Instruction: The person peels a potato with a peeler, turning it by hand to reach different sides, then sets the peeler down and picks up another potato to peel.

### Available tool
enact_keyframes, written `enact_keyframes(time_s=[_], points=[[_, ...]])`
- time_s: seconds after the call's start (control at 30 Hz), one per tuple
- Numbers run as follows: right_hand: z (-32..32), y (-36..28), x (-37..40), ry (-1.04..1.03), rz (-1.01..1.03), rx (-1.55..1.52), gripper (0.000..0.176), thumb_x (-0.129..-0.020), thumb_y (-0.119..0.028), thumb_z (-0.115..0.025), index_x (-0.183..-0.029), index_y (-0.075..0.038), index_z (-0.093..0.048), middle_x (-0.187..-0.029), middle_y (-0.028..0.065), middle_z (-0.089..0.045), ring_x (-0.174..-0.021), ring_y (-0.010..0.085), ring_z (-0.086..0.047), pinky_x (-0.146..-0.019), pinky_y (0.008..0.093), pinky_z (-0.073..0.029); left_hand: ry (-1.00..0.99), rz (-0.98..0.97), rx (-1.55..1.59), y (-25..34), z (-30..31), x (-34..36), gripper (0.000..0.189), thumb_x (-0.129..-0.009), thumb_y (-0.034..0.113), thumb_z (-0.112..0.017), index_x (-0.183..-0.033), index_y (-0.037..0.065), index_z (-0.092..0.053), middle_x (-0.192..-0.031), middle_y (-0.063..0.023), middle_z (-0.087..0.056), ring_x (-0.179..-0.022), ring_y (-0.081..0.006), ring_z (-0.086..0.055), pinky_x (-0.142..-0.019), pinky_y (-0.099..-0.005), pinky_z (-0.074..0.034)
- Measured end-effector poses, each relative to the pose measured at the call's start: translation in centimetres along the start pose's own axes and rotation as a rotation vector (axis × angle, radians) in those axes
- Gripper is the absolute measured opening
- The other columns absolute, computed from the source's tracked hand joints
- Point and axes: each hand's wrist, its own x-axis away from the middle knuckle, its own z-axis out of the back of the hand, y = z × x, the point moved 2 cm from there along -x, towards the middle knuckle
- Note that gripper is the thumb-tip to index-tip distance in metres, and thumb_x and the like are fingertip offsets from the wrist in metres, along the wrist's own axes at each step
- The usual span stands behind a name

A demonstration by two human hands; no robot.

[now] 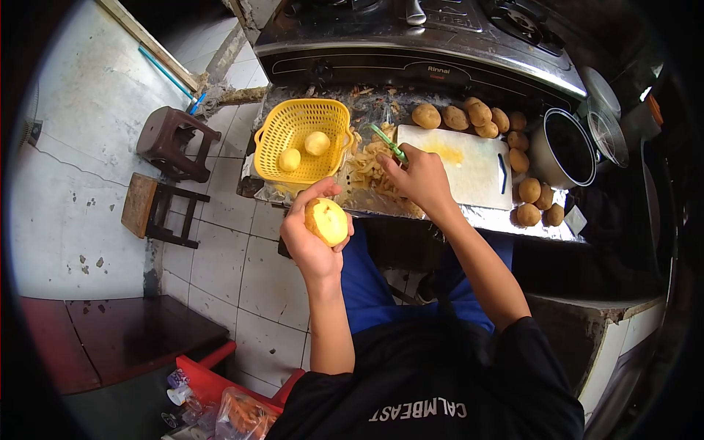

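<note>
My left hand holds a partly peeled potato, its yellow flesh facing up and some brown skin left along its left side. In my right hand is a green peeler, held over a heap of peelings at the left edge of the white cutting board. The peeler and the potato are apart. Two peeled potatoes lie in the yellow basket, just beyond my left hand.
Several unpeeled potatoes line the board's back and right sides. A metal pot stands at the right, the stove behind. Stools stand on the tiled floor at the left. A dark handle lies on the board.
</note>
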Motion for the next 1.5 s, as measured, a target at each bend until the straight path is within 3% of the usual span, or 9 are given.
enact_keyframes(time_s=[0.27, 0.33, 0.57, 0.67, 0.77, 0.83, 0.9, 1.0, 1.5], points=[[0.9, 0.0, -0.5, -0.031, -0.084, -0.237, 0.05, -0.083, -0.05, -0.066, -0.089, 0.0, -0.068, -0.055, 0.017, -0.058, -0.054, 0.0311, -0.061, -0.057, 0.0406, -0.048, -0.013, 0.007, -0.014, -0.5, 0.0, 0.0, 0.049, -0.093, 0.027, -0.032, -0.111, -0.01, -0.059, -0.097, -0.0173, -0.061, -0.046, -0.0172, -0.055, -0.032, -0.0213, -0.031], [1.0, 0.2, -0.5, -0.108, -0.207, -0.326, 0.053, -0.085, -0.05, -0.066, -0.092, 0.003, -0.068, -0.058, 0.0106, -0.056, -0.059, 0.0155, -0.056, -0.058, 0.0329, -0.043, -0.011, 0.014, -0.017, -0.7, 0.0, 0.1, 0.049, -0.093, 0.027, -0.032, -0.111, -0.01, -0.059, -0.097, -0.0173, -0.061, -0.046, -0.0172, -0.055, -0.032, -0.0212, -0.031], [0.4, 1.5, -0.5, -0.115, -0.097, -0.284, 0.05, -0.086, -0.047, -0.066, -0.093, 0.003, -0.067, -0.062, 0.0086, -0.059, -0.063, 0.0161, -0.059, -0.062, 0.0308, -0.046, -0.017, 0.024, -0.013, -0.9, 0.0, 0.0, 0.049, -0.093, 0.029, -0.032, -0.11, -0.009, -0.058, -0.092, -0.0161, -0.061, -0.047, -0.0175, -0.056, -0.032, -0.0213, -0.032], [0.6, 1.0, -0.3, -0.071, -0.033, -0.234, 0.045, -0.086, -0.043, -0.065, -0.093, 0.002, -0.065, -0.063, 0.0154, -0.063, -0.057, 0.0253, -0.063, -0.057, 0.0395, -0.047, -0.036, 0.055, 0.065, -0.9, 0.1, -0.1, 0.045, -0.093, 0.03, -0.032, -0.106, -0.005, -0.057, -0.087, -0.0164, -0.061, -0.045, -0.0183, -0.055, -0.032, -0.0219, -0.031], [2.2, -0.8, 0.8, -0.112, -0.068, -0.214, 0.039, -0.092, -0.038, -0.063, -0.097, 0.001, -0.061, -0.071, 0.0103, -0.065, -0.065, 0.0188, -0.062, -0.065, 0.0325, -0.048, -0.065, 0.114, 0.172, -0.6, 0.1, -0.2, 0.04, -0.091, 0.03, -0.032, -0.099, -0.002, -0.055, -0.083, -0.0178, -0.061, -0.043, -0.0192, -0.052, -0.032, -0.0227, -0.03], [4.2, -3.0, 2.6, -0.287, 0.144, -0.321, 0.029, -0.097, -0.029, -0.058, -0.095, 0.0, -0.061, -0.073, 0.0105, -0.065, -0.065, 0.0195, -0.063, -0.062, 0.0321, -0.048, -0.071, 0.15, 0.211, -0.2, 0.1, -0.2, 0.037, -0.089, 0.031, -0.034, -0.096, 0.0, -0.054, -0.083, -0.0191, -0.06, -0.042, -0.0197, -0.05, -0.032, -0.0232, -0.029], [5.6, -4.9, 5.0, -0.22, 0.403, -0.367, 0.02, -0.093, -0.023, -0.063, -0.095, -0.003, -0.062, -0.069, 0.0123, -0.063, -0.059, 0.0308, -0.062, -0.054, 0.0382, -0.047, -0.104, 0.141, 0.166, 0.3, -0.1, 0.0, 0.038, -0.089, 0.032, -0.034, -0.099, 0.0, -0.053, -0.083, -0.0181, -0.06, -0.042, -0.0193, -0.05, -0.032, -0.0228, -0.03], [6.9, -7.2, 7.9, -0.077, 0.708, -0.133, 0.02, -0.087, -0.026, -0.068, -0.093, -0.007, -0.062, -0.066, 0.0063, -0.06, -0.053, 0.0252, -0.06, -0.046, 0.035, -0.046, -0.046, 0.14, 0.165, 1.1, -0.9, 0.4, 0.038, -0.091, 0.03, -0.029, -0.096, 0.002, -0.054, -0.08, -0.016, -0.062, -0.046, -0.0178, -0.052, -0.034, -0.0233, -0.034], [7.1, -8.8, 9.4, 0.062, 0.751, 0.019, 0.016, -0.085, -0.023, -0.069, -0.093, -0.009, -0.063, -0.062, 0.0016, -0.052, -0.046, 0.02, -0.056, -0.04, 0.0321, -0.042, 0.002, -0.14, 0.002, 1.6, -1.8, 1.6, 0.041, -0.088, 0.03, -0.031, -0.093, -0.001, -0.058, -0.079, -0.0173, -0.062, -0.067, -0.0215, -0.058, -0.058, -0.0303, -0.049]])
